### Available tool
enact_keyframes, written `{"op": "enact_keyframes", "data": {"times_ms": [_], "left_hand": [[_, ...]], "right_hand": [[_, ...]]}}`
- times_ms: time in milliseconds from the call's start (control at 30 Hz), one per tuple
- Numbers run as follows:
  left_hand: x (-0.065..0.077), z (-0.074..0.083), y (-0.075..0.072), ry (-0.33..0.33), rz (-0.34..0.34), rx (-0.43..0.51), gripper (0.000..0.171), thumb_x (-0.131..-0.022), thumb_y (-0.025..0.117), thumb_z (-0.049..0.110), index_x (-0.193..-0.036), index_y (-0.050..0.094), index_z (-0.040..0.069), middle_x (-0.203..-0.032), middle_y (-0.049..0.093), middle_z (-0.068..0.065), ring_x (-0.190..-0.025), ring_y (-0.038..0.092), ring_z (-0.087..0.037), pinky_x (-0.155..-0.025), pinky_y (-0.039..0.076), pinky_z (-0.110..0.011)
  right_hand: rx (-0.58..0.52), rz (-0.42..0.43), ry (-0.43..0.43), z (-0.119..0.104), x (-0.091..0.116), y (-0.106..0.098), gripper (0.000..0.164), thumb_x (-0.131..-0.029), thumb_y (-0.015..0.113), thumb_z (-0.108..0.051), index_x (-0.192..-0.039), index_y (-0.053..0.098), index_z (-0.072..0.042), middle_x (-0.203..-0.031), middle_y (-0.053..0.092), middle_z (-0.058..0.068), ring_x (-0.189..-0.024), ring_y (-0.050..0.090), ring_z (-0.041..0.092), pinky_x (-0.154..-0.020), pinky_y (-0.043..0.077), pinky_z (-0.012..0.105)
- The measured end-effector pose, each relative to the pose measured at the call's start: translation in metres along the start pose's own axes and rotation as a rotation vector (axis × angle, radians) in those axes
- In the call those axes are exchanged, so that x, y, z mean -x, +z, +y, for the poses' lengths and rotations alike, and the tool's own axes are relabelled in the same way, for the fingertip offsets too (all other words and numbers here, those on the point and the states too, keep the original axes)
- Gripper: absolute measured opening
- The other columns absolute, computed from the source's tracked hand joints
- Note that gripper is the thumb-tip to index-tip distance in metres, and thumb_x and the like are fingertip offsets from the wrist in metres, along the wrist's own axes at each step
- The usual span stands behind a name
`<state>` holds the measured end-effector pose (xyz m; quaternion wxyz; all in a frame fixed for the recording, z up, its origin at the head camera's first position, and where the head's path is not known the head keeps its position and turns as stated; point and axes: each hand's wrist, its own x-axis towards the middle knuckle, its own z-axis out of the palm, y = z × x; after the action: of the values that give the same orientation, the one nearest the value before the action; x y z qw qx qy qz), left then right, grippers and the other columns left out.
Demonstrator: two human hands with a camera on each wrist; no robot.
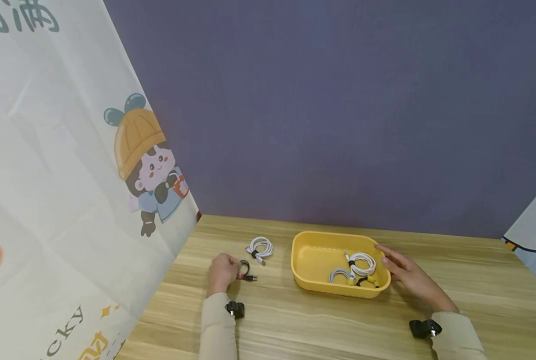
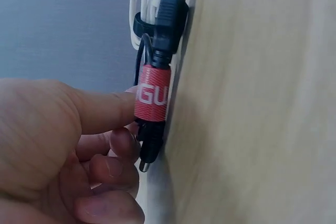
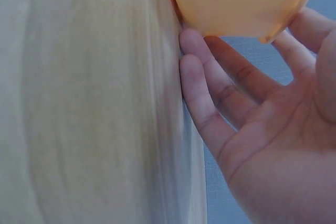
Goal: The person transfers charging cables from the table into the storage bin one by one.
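Observation:
My left hand (image 1: 222,272) pinches a short black cable (image 2: 170,24) with a red strap (image 2: 152,94) around it, low over the wooden table. Its black plug lies by a coiled white cable (image 1: 261,247) with a black tie. On the right, my right hand (image 1: 414,280) touches the end of a yellow basket (image 1: 315,286), some fingertips at its rim and others low against its outer wall, fingers fairly straight. Inside the basket's right half are a white coiled cable (image 1: 363,264), a grey coiled cable (image 1: 337,274) and a black cable with yellow parts (image 1: 371,281).
The wooden table (image 1: 268,330) meets a dark blue-grey panel (image 1: 340,115) at the back. A white sheet with a cartoon print (image 1: 70,175) hangs on the left. A thin black cord (image 1: 535,250) shows at the far right edge.

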<state>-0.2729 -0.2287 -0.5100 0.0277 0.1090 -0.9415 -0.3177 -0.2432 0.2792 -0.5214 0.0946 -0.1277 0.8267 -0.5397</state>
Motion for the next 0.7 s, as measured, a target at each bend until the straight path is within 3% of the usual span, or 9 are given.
{"op": "enact_keyframes", "data": {"times_ms": [400,700], "left_hand": [[-0.001,0.009,-0.008,0.031,0.075,0.092,0.008,-0.093,0.071,0.016,-0.089,0.077,0.012,-0.088,0.075,-0.004,-0.079,0.067,-0.021,-0.072,0.054,-0.039],[0.0,0.015,-0.015,0.023,0.089,0.237,0.008,-0.095,0.072,0.017,-0.093,0.075,0.01,-0.091,0.074,-0.007,-0.066,0.064,-0.015,-0.059,0.051,-0.028]], "right_hand": [[0.007,0.004,-0.014,0.0,0.0,0.0,0.056,-0.113,0.04,-0.028,-0.163,0.024,-0.009,-0.163,0.02,0.036,-0.108,0.061,-0.01,-0.081,0.063,0.029],[0.02,0.007,-0.036,0.0,0.0,0.001,0.055,-0.113,0.039,-0.025,-0.163,0.024,-0.006,-0.161,0.021,0.038,-0.108,0.061,-0.011,-0.08,0.063,0.028]]}}
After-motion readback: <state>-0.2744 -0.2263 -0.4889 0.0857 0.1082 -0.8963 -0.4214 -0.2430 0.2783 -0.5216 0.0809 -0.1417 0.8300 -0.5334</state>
